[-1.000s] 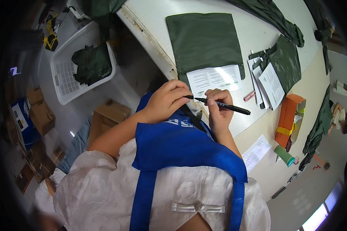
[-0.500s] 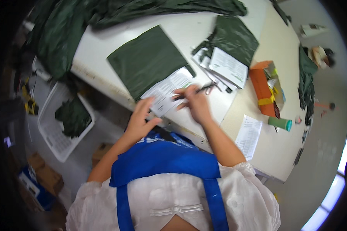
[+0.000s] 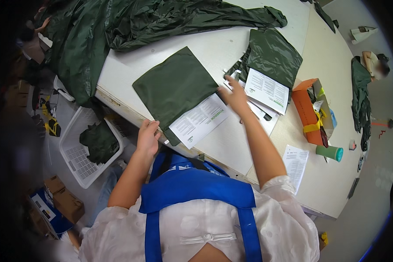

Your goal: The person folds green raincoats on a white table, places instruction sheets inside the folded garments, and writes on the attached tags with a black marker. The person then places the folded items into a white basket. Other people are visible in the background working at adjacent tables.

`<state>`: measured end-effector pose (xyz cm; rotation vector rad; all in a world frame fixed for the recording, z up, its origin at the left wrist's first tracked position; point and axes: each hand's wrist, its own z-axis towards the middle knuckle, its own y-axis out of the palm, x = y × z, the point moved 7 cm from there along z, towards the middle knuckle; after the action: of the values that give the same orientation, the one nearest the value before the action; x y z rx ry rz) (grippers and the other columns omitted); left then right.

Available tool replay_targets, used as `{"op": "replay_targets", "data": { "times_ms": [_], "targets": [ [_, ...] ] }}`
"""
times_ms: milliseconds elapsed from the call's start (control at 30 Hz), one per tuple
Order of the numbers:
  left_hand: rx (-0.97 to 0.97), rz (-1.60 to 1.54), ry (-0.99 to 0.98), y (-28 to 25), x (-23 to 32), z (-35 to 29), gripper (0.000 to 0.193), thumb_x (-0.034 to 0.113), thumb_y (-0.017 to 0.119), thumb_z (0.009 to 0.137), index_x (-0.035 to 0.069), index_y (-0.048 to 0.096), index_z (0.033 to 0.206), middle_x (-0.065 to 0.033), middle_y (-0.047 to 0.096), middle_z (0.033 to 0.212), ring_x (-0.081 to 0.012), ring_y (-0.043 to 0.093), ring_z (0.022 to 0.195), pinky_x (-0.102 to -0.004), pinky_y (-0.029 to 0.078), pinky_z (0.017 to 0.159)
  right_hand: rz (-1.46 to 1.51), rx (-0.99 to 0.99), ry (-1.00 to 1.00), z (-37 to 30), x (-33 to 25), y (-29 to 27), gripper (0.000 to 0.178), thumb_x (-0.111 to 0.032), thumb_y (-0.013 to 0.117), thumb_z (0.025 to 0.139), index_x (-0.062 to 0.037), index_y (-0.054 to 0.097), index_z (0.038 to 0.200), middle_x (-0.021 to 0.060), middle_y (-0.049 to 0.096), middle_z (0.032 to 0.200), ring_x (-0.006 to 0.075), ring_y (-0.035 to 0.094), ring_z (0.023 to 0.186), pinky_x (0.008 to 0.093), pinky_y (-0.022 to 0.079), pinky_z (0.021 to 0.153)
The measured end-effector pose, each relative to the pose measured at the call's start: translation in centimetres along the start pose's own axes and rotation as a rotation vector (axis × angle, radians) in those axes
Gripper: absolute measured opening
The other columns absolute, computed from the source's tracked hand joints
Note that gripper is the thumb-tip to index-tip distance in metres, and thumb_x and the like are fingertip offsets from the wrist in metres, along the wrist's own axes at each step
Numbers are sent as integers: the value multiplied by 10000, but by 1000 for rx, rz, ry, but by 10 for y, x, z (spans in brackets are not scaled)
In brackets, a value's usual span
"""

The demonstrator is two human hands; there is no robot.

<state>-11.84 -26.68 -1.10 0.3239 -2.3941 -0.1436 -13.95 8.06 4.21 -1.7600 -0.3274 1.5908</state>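
Grip, left hand [image 3: 148, 137]: fingers half-curled at near-left edge of dark green folded fabric [image 3: 175, 85]; pinching or not, can't tell. Right hand [image 3: 236, 97]: blurred, fingers look spread at fabric's right corner. Pen it held no longer shows, so those fingers seem free for fabric. Printed sheet [image 3: 200, 121] between grips; paper stack [image 3: 267, 91] just beyond right grip; counter [image 3: 229, 148] underneath.

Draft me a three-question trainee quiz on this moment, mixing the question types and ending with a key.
1. Multiple choice: what lies in the white basket? a) white paper b) dark green fabric c) an orange box
2. True or false: the flat green cloth lies to the left of the orange carton.
3. Short answer: which of the wearer's hands is nearer the white papers?

Key: 1. b; 2. true; 3. the right hand.
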Motion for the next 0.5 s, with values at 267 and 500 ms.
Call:
{"op": "replay_targets", "data": {
  "times_ms": [267,500],
  "targets": [
    [-244,87,148,52,31,2,444,-22,544,858,3,409,1281,-117,540,1190,-227,543,1058,-340,441,919,179,-353,366,-17,-9,44,456,-277,738,727,14,586,1044,154,638,875,276,610,773,373,463,686],
    [-756,273,372,196,107,-13,681,181,597,873,88,188,1409,-158,345,1392,-245,459,1183,-374,405,966,271,298,344,13,37,-170,426,-250,690,817,44,583,1107,46,589,830,88,502,712,246,419,611]
  ]
}}
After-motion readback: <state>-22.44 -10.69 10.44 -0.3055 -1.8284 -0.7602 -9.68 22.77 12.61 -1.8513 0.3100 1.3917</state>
